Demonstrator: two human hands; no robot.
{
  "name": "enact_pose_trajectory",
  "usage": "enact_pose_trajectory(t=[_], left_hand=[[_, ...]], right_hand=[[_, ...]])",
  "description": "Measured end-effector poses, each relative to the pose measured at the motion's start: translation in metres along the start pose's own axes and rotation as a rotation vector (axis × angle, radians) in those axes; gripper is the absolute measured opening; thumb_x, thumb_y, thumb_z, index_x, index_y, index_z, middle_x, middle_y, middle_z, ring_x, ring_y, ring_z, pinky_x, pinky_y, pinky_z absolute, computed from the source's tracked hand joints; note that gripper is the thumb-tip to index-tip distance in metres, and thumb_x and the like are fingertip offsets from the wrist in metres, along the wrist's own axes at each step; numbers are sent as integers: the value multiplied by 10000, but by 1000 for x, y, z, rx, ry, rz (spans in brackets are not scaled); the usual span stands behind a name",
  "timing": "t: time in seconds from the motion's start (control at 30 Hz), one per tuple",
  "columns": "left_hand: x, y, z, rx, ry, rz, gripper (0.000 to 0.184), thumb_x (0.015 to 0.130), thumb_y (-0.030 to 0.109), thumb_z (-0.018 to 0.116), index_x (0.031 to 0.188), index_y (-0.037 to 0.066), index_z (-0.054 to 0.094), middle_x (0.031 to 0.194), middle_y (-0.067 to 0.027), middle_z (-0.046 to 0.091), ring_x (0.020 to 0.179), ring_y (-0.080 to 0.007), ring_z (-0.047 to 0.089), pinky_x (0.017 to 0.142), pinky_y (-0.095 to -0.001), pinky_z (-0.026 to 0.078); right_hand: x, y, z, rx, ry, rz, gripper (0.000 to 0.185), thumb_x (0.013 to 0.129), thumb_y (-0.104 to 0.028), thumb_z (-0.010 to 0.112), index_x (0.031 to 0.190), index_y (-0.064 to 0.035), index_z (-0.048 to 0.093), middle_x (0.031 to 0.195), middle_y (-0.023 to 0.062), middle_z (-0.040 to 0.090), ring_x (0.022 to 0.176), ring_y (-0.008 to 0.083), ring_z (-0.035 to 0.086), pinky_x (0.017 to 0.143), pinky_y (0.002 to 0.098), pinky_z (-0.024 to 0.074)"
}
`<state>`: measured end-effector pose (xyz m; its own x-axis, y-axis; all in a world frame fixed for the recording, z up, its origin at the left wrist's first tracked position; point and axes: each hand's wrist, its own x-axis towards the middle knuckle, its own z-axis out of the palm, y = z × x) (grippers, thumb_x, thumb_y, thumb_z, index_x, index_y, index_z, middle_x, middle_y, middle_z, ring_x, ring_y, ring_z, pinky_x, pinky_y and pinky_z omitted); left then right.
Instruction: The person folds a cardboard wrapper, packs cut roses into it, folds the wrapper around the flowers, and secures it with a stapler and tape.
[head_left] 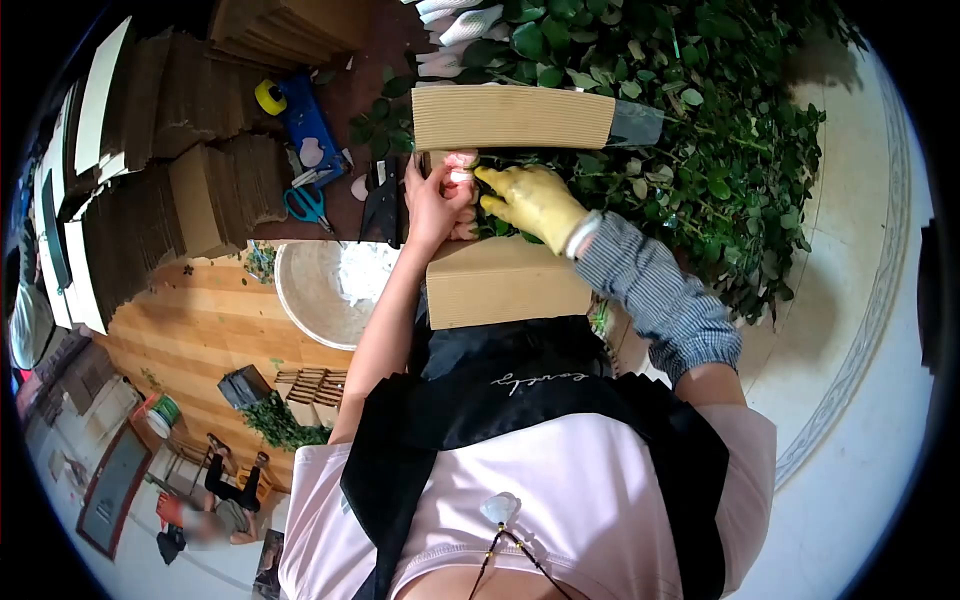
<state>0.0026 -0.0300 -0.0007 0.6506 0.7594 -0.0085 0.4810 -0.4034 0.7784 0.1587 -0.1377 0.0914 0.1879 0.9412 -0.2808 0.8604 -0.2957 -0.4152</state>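
Observation:
My bare left hand (432,205) has its fingers closed on a row of pink roses (463,228) between two flaps of corrugated cardboard. To its right is my right hand (530,200) in a yellow glove, its fingertips curled in at the green stems beside the blooms; what they grip is hidden. Above both hands lies the upper cardboard flap (515,117), with clear plastic film (634,123) at its right end. The lower cardboard flap (508,284) lies nearest my body.
Leafy stems (700,190) spread across the right, with white netted blooms (470,25) above. Left stand cardboard stacks (200,195), teal scissors (308,205), a blue tray (305,120), yellow tape (269,97) and a white basin (300,290). A seated person (232,515) is at lower left.

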Motion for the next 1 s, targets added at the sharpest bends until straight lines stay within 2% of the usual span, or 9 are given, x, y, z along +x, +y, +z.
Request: enact_pose_trajectory(t=[0.1,0.13,0.23,0.43,0.53,0.63,0.7,0.87,1.0], left_hand=[[-1,-4,4,-188,-41,-140,451,736,222,800,1133,28,706,1443,-322,404,1282,-457,473,1057,-452,427],[0,-6,2,-61,-67,-11,433,813,111,777,1195,-42,646,1496,-241,300,1060,-232,647,844,-293,559],[-3,-3,-1,-17,-63,-13,449,801,130,789,1204,-16,658,1511,-264,304,1276,-331,524,981,-372,507],[-6,4,-9,-104,-33,-44,432,768,169,800,1175,61,704,1495,-264,384,1354,-438,408,1116,-452,370],[-3,-1,-17,-125,-89,-44,433,816,168,778,1228,79,677,1513,-243,374,1365,-430,391,1133,-450,346],[3,7,-55,-659,-95,-345,329,988,169,619,1284,26,608,1298,-194,610,1186,-255,602,987,-338,479],[-1,4,-64,-400,66,-290,254,1047,168,519,1167,-19,642,991,-78,721,901,-142,664,827,-270,520],[3,28,-59,-763,-587,-495,326,1057,227,423,1021,-13,641,749,-29,616,721,-120,633,618,-273,514],[-1,18,-24,-498,-595,-477,279,1044,255,504,1194,25,552,787,-44,611,607,-141,619,508,-297,523]], right_hand=[[-2,-10,-28,279,113,57,339,923,-297,636,1217,-132,670,1037,142,718,886,337,697,794,447,558],[-1,-9,-25,333,168,45,285,930,-272,626,1174,-139,690,1069,146,711,898,333,698,769,436,567],[16,1,-5,220,186,-47,257,923,-241,647,1137,-103,673,922,143,709,819,347,685,737,434,566],[36,-13,9,-172,-152,122,286,916,-332,646,1021,-67,676,889,163,703,802,356,686,692,449,563],[39,-9,12,-161,-190,67,439,909,-362,650,1239,-77,603,902,186,697,796,358,690,677,459,563],[32,-5,6,-192,-143,-97,725,886,-387,675,1494,-119,385,927,174,699,797,340,689,664,448,563],[37,-29,2,-350,-266,67,779,883,-399,676,1517,-104,334,944,148,705,792,316,687,666,431,560],[35,-13,24,-264,25,-76,703,811,-229,695,1438,-86,412,1029,145,705,827,296,710,668,418,557],[23,-13,-23,92,-29,-214,515,866,-227,678,1345,-89,548,1103,195,679,1022,382,652,888,455,529]])
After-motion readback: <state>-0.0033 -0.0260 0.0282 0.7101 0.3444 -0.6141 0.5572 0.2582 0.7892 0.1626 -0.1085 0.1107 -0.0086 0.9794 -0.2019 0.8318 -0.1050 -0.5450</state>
